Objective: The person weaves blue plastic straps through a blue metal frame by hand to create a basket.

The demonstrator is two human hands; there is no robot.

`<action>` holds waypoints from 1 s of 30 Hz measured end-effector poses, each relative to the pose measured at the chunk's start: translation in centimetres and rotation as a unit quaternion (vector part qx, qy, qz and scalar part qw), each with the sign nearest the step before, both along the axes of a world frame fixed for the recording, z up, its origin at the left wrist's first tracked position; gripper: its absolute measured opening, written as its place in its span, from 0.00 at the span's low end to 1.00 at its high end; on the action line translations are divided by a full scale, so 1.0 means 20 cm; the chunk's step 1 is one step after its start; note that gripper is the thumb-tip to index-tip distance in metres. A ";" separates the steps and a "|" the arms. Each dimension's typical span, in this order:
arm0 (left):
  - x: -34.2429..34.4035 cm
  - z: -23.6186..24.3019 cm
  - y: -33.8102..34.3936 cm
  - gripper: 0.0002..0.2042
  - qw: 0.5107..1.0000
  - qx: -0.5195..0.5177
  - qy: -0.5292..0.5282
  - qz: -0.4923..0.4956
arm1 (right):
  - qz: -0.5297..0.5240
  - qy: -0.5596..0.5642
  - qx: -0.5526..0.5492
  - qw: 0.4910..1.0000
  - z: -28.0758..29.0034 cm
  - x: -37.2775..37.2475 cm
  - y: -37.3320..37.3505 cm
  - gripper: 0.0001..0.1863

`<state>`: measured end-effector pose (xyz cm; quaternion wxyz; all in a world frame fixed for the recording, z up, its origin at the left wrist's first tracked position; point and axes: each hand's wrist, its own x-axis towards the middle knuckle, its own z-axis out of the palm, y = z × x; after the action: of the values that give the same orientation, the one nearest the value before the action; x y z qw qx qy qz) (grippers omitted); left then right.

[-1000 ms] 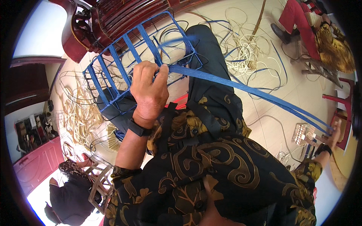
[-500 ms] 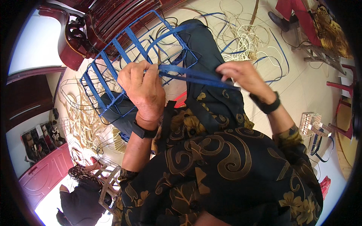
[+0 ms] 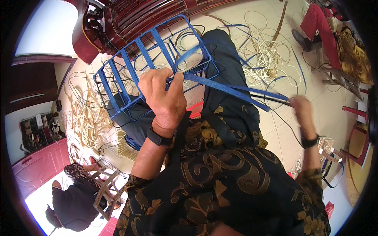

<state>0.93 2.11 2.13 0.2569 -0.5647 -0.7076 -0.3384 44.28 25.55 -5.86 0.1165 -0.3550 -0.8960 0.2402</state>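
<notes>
A blue wire basket frame (image 3: 143, 53) rests tilted across my lap, with several flat blue strips wrapped over its bars. My left hand (image 3: 163, 96) is closed at the frame's near right edge, pinching a blue strip against the wire. From there the blue strip (image 3: 232, 91) runs out to the right, taut, above my right thigh. My right hand (image 3: 304, 114), blurred by motion, is closed around the far part of this strip, well away from the frame. A second length of blue strip ends loose just short of that hand.
Coils of pale strands (image 3: 265, 63) lie on the tiled floor beyond my right leg, with more pale strips (image 3: 84, 114) at the left. A dark red wooden bench (image 3: 149, 13) stands ahead. One person (image 3: 76, 200) sits at the lower left, another (image 3: 321, 33) at the upper right.
My right hand has moved outward to the right and drawn the blue strip out longer. My left hand stays at the frame's edge; the whole view has shifted a little.
</notes>
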 end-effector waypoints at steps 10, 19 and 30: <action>-0.05 -0.08 0.00 0.13 0.999 0.020 -0.032 -0.022 | -0.338 -0.551 0.317 0.694 0.62 1.98 0.42 0.14; -0.01 -0.01 0.02 0.08 0.999 -0.012 -0.030 -0.014 | 0.215 0.138 -0.197 0.947 0.15 -1.08 -0.22 0.14; 0.00 -0.02 0.02 0.10 0.999 -0.011 -0.037 -0.006 | 0.130 0.087 -0.546 0.823 0.24 -1.43 -0.41 0.16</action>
<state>0.84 2.47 1.70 0.2223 -0.5586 -0.7170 -0.3528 15.77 17.32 -1.05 -0.0514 -0.2187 -0.6426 0.7325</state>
